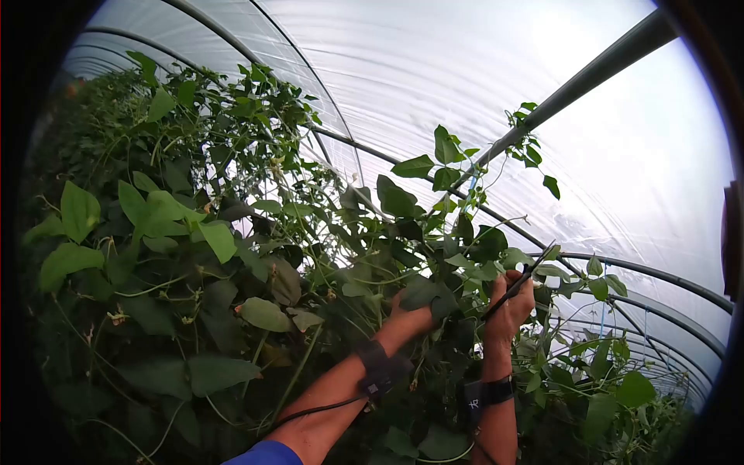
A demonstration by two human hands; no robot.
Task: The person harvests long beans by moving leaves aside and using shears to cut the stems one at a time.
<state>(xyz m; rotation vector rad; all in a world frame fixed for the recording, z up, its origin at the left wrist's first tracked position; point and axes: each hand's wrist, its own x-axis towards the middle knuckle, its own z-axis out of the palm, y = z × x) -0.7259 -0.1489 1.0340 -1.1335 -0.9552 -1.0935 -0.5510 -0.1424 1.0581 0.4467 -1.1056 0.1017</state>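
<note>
My left hand reaches into the climbing bean vines, and broad dark leaves cover most of its fingers. To its right, my right hand is raised with the fingers closed around a slim dark tool. The tool slants from lower left to a thin upper end among the leaves; its exact kind does not show. Green leaves lie right at the right fingertips. Both wrists wear black straps with small boxes, the left one with a cable along the forearm.
Dense foliage fills the left side and the lower view. A thick metal pole crosses the upper right, with a vine hanging by it. Curved hoops carry the translucent plastic cover overhead.
</note>
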